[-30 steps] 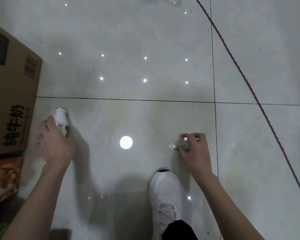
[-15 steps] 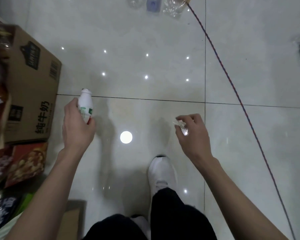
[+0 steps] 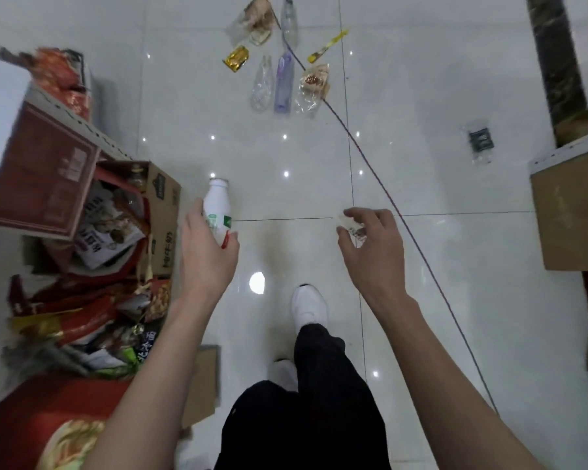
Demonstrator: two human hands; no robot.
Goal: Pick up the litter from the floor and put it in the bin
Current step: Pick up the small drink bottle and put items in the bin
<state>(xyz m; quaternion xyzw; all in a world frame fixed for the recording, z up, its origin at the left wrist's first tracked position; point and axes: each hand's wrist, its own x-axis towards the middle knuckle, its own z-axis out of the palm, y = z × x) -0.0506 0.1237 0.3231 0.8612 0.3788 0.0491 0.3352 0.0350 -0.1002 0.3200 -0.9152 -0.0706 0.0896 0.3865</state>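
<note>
My left hand (image 3: 207, 252) grips a small white bottle (image 3: 217, 209) with a green label, held upright above the floor. A small clear wrapper (image 3: 349, 226) is pinched in the fingers of my right hand (image 3: 374, 252), also raised off the floor. Just left of the bottle stands an open brown cardboard box (image 3: 165, 212) stuffed with wrappers and packets. More litter lies on the tiles ahead: clear plastic bottles (image 3: 262, 84), a purple bottle (image 3: 283, 83), a gold packet (image 3: 236, 58), a yellow stick wrapper (image 3: 327, 45) and crumpled snack bags (image 3: 313, 86).
A thin dark cord (image 3: 387, 195) runs diagonally across the glossy white tiles. A dark packet (image 3: 481, 141) lies at the right. Cardboard boxes (image 3: 571, 212) stand at the right edge, a red-brown box (image 3: 38, 171) and piled red packaging at the left. My white shoe (image 3: 308, 305) is below.
Both hands have risen from the floor, the left carrying the white bottle, the right the clear wrapper. The view has pulled back and up, bringing the box's contents and the far litter into sight.
</note>
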